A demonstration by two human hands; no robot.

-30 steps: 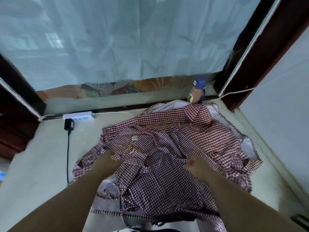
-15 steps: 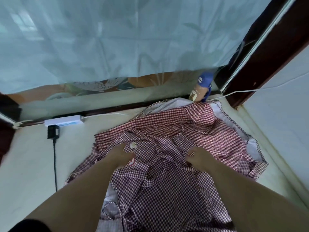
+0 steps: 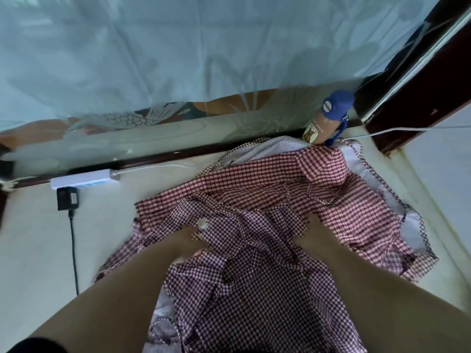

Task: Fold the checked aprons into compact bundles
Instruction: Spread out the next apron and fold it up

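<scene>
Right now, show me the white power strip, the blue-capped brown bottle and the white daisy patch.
White power strip [image 3: 81, 179]: head view, middle of its casing.
Blue-capped brown bottle [image 3: 321, 126]: head view, brown body under the cap.
White daisy patch [image 3: 203, 223]: head view, flower's centre.

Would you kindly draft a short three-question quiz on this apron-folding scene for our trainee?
1. True or false: the left hand and the right hand both touch the checked aprons.
2. What lies left of the aprons? A) white power strip B) scissors C) iron
3. Fill in: the bottle beyond the aprons has a ___ cap.
Key: 1 true; 2 A; 3 blue.
</scene>
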